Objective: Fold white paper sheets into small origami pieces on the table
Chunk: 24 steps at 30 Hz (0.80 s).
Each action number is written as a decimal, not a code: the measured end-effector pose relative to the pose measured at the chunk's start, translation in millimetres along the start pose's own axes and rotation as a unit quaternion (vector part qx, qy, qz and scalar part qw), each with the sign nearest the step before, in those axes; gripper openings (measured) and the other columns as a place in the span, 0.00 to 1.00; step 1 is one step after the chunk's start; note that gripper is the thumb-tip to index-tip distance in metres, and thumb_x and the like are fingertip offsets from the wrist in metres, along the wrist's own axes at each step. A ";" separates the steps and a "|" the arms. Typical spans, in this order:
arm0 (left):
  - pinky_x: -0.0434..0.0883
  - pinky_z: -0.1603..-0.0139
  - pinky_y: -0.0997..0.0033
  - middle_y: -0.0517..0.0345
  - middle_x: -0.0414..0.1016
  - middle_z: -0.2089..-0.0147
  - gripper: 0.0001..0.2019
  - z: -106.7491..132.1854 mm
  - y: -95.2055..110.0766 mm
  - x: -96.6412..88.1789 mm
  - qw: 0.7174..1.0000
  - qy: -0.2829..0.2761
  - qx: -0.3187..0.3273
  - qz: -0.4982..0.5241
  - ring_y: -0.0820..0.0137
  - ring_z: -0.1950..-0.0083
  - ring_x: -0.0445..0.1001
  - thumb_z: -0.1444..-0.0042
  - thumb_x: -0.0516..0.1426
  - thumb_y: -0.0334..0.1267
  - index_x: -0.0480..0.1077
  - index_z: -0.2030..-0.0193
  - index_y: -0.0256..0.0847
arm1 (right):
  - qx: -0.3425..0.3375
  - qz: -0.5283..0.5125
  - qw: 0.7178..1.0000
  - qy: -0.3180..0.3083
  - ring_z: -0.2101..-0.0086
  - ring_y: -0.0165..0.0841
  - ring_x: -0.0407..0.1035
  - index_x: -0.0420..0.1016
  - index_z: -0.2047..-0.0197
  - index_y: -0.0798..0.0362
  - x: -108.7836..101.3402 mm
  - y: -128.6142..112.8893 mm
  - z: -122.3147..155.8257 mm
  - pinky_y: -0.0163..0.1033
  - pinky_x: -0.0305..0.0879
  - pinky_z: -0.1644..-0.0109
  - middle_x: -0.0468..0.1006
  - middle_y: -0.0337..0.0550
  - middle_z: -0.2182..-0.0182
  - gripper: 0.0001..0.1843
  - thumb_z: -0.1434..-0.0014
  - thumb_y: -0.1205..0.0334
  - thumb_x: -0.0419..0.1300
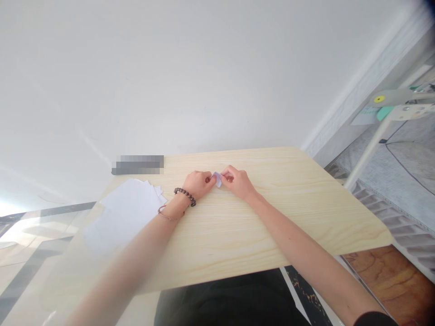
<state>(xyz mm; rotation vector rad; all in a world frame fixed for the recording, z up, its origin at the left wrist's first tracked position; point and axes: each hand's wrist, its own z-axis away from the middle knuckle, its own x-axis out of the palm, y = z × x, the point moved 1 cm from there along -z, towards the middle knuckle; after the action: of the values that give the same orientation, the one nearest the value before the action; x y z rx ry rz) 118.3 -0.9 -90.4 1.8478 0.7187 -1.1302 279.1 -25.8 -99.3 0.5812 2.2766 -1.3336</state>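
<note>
Pale wooden table (272, 217) stands against a white wall. Near its far edge, my left hand (199, 183) and right hand (238, 181) both pinch a small folded paper (217, 178) between the fingertips. I think the crease needs even, firm pressing. White sheets (129, 203) lie by the left edge.

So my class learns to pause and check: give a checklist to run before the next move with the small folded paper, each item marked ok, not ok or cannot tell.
1. Left hand and right hand both pinch the small folded paper: ok.
2. Paper held over the table, inside its edges: ok.
3. Edges of the fold lined up: cannot tell, too small.
4. White sheets lie apart from the hands, to the left: ok.
5. Bead bracelet clear of the paper: ok.
</note>
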 end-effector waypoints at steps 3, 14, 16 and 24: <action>0.50 0.77 0.72 0.57 0.68 0.82 0.19 0.0 2.8 0.9 0.999 0.002 -0.023 -0.040 0.72 0.79 0.61 0.48 0.45 0.46 0.68 0.80 0.39 | 0.007 0.027 1.000 0.006 0.75 0.26 0.68 0.65 0.71 0.52 1.4 -1.2 -0.4 0.30 0.60 0.71 0.75 0.37 0.76 0.05 0.48 0.60 0.53; 0.49 0.77 0.72 0.55 0.69 0.81 0.18 -2.5 2.6 2.0 0.996 0.033 -0.070 -0.035 0.71 0.79 0.62 0.50 0.47 0.47 0.69 0.79 0.38 | -0.002 0.060 0.998 0.024 0.80 0.25 0.64 0.64 0.65 0.50 5.5 -2.7 -3.3 0.30 0.56 0.72 0.72 0.32 0.80 0.05 0.46 0.62 0.50; 0.52 0.77 0.73 0.57 0.69 0.80 0.15 -2.0 -1.4 0.9 0.998 0.012 -0.053 0.033 0.72 0.78 0.62 0.51 0.48 0.44 0.70 0.77 0.38 | -0.013 0.041 0.999 0.015 0.79 0.25 0.64 0.64 0.66 0.50 3.9 -1.4 -2.5 0.30 0.56 0.72 0.73 0.33 0.78 0.05 0.46 0.63 0.49; 0.56 0.79 0.77 0.57 0.74 0.73 0.20 -4.8 -13.9 -3.0 0.932 -0.058 -0.043 0.355 0.76 0.79 0.63 0.52 0.49 0.40 0.67 0.53 0.34 | -0.034 -0.007 0.999 0.027 0.74 0.27 0.67 0.68 0.71 0.52 2.8 4.6 -2.9 0.31 0.61 0.69 0.75 0.37 0.74 0.07 0.47 0.65 0.50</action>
<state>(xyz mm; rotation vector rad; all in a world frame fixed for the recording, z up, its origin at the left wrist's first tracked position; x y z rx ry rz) 107.9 10.0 -91.4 1.7266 0.0025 -0.7009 278.9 -20.8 -102.8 0.5857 2.3642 -1.2555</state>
